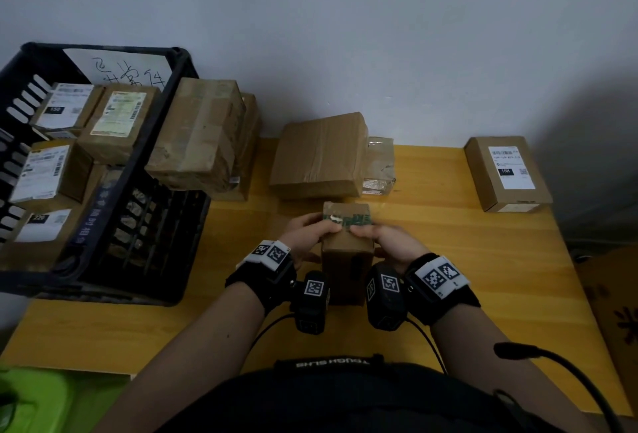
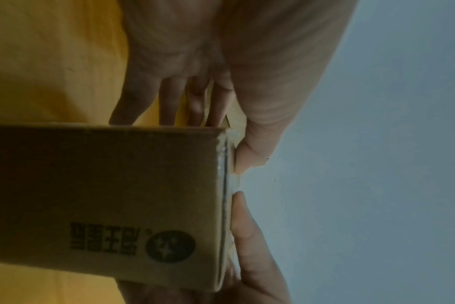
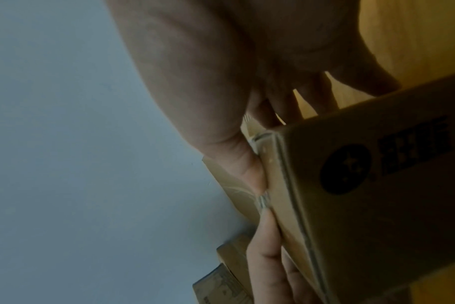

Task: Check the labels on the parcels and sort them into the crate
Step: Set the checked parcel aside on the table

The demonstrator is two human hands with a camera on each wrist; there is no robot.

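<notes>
A small brown cardboard parcel (image 1: 347, 242) (image 2: 112, 197) (image 3: 372, 205) with a torn green label on its top is held above the yellow table (image 1: 448, 277), in front of my body. My left hand (image 1: 307, 234) grips its left side, thumb on top, fingers behind. My right hand (image 1: 388, 237) grips the right side the same way. A dark round logo and printed characters mark the side facing me. The black crate (image 1: 165, 218) stands at the left and holds several labelled parcels (image 1: 117, 122).
Against the wall lie a taped box pile (image 1: 203, 135) beside the crate, a big brown box (image 1: 321, 156) over a clear-wrapped packet (image 1: 379, 163), and a labelled box (image 1: 505, 173) at the right. A green object (image 1: 41, 398) sits at the lower left.
</notes>
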